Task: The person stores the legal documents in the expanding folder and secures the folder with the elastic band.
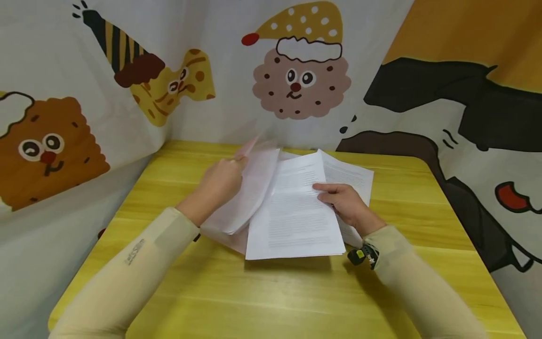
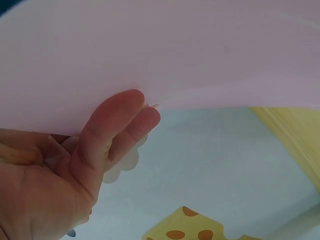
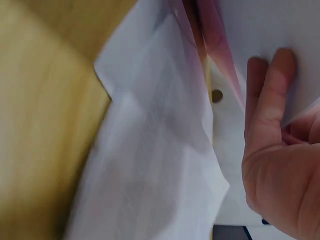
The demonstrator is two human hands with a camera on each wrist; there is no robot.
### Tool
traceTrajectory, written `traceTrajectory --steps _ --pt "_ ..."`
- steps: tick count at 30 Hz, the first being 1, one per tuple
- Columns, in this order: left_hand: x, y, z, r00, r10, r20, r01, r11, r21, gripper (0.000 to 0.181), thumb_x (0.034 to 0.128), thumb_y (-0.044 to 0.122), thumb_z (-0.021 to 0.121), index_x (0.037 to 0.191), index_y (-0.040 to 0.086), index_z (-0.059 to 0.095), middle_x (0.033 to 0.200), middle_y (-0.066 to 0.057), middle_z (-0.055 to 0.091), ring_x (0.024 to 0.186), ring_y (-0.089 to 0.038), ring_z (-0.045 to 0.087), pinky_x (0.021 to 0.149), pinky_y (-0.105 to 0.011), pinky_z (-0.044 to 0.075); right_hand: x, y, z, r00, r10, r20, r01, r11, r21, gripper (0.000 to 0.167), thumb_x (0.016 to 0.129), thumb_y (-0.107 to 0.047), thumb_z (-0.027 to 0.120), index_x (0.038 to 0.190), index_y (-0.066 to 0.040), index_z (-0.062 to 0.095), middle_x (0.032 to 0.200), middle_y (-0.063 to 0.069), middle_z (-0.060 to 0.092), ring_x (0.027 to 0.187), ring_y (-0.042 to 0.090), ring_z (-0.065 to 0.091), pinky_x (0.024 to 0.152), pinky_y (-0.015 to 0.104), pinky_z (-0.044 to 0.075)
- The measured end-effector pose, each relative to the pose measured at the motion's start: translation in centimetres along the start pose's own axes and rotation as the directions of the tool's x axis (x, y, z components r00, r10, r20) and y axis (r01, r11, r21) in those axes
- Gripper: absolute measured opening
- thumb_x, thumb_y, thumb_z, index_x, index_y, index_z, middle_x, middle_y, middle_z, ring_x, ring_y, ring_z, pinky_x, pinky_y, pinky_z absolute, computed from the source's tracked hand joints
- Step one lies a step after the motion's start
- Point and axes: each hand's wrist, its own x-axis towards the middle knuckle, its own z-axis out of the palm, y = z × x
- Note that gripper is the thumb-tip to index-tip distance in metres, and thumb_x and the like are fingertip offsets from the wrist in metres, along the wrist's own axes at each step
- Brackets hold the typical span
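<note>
Near the table's middle, my left hand [image 1: 221,184] pinches the edge of a pinkish, see-through folder cover [image 1: 255,176]. The left wrist view has that hand [image 2: 75,165] beneath the pale pink sheet [image 2: 175,55], thumb and a finger meeting at its lower edge. My right hand [image 1: 349,207] grips the right edge of white printed pages [image 1: 294,216], which overlap the folder. Beneath them, more printed paper [image 1: 353,176] fans out to the right. In the right wrist view, the right hand [image 3: 280,150] holds a white sheet [image 3: 305,45], with loose paper [image 3: 150,165] to its left.
The papers lie over a yellow wood-grain table [image 1: 271,296]. Behind it hangs a white cloth [image 1: 228,117] with cartoon figures, which also runs down the left and right sides. A dark device with a yellow mark [image 1: 360,254] is strapped at my right wrist.
</note>
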Motion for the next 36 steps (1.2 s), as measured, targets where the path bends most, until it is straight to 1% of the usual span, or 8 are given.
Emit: traceTrajectory --steps 5,10,15,24,28,32,34,36 --pt "0.6 0.4 0.0 1.000 0.006 0.013 -0.006 1.000 -0.021 0.032 0.1030 -0.002 0.051 0.130 -0.005 0.068 0.127 -0.024 0.074 0.092 -0.044 0.076 0.074 -0.054 0.064 0.5 0.8 1.3 0.998 0.008 -0.059 -0.004 0.997 0.072 0.048 0.107 -0.010 0.061 0.155 -0.005 0.056 0.164 0.021 0.047 0.095 0.004 0.071 0.080 0.021 0.061" --pt "0.8 0.6 0.1 0.999 -0.003 0.042 0.005 0.999 -0.038 0.039 0.1032 -0.003 0.049 0.138 -0.004 0.067 0.139 -0.022 0.071 0.105 -0.045 0.076 0.083 -0.054 0.064 0.6 1.2 2.3 0.996 0.001 -0.087 0.009 0.994 0.107 0.047 0.107 -0.008 0.060 0.154 -0.005 0.057 0.157 0.025 0.054 0.092 0.006 0.074 0.077 0.024 0.063" --pt "0.8 0.8 0.0 0.998 -0.008 0.057 0.010 1.000 -0.028 0.041 0.1029 -0.003 0.049 0.141 -0.003 0.066 0.141 -0.021 0.070 0.110 -0.045 0.075 0.088 -0.055 0.064 0.7 1.4 2.6 0.995 -0.005 -0.098 0.017 0.992 0.126 0.047 0.107 -0.007 0.059 0.154 -0.004 0.056 0.156 0.026 0.055 0.094 0.007 0.074 0.078 0.024 0.064" --pt "0.6 0.7 0.0 0.999 0.008 0.043 -0.007 1.000 -0.022 0.040 0.1028 -0.003 0.049 0.138 -0.005 0.067 0.138 -0.021 0.071 0.106 -0.045 0.076 0.085 -0.054 0.065 0.9 1.9 2.3 0.994 0.030 -0.109 -0.010 0.984 0.179 0.049 0.108 -0.006 0.059 0.156 -0.005 0.054 0.163 0.023 0.048 0.099 0.005 0.071 0.081 0.020 0.062" --pt "0.7 0.7 0.1 0.999 0.021 0.038 -0.020 1.000 -0.017 0.037 0.1025 -0.003 0.049 0.134 -0.005 0.068 0.134 -0.021 0.073 0.104 -0.044 0.076 0.085 -0.053 0.065 0.8 1.9 2.8 0.989 0.038 -0.142 -0.012 0.985 0.174 0.047 0.107 -0.007 0.060 0.154 -0.007 0.057 0.162 0.020 0.050 0.101 0.006 0.069 0.080 0.019 0.060" --pt "0.8 0.8 0.2 0.999 0.020 0.044 -0.019 1.000 -0.015 0.035 0.1026 -0.003 0.048 0.131 -0.005 0.069 0.130 -0.021 0.073 0.100 -0.044 0.076 0.082 -0.053 0.065 0.6 1.7 3.9 0.983 0.014 -0.185 0.011 0.991 0.137 0.045 0.107 -0.008 0.061 0.152 -0.007 0.060 0.163 0.016 0.051 0.102 0.004 0.066 0.078 0.016 0.057" --pt "0.9 0.9 0.2 0.998 0.008 0.058 -0.007 1.000 -0.017 0.037 0.1035 -0.003 0.048 0.134 -0.005 0.068 0.134 -0.021 0.072 0.104 -0.043 0.076 0.085 -0.053 0.065 0.6 1.6 4.7 0.980 -0.001 -0.201 0.026 0.992 0.123 0.044 0.107 -0.009 0.061 0.151 -0.007 0.061 0.161 0.014 0.053 0.101 0.003 0.066 0.077 0.016 0.057" --pt "0.9 1.0 0.2 0.997 -0.006 0.079 0.007 1.000 -0.017 0.039 0.1048 -0.001 0.047 0.139 -0.004 0.066 0.140 -0.021 0.070 0.112 -0.043 0.075 0.090 -0.052 0.064 0.7 1.3 5.7 0.978 -0.014 -0.208 0.036 0.994 0.104 0.043 0.107 -0.011 0.062 0.149 -0.010 0.064 0.156 0.014 0.058 0.093 0.003 0.065 0.073 0.017 0.057"
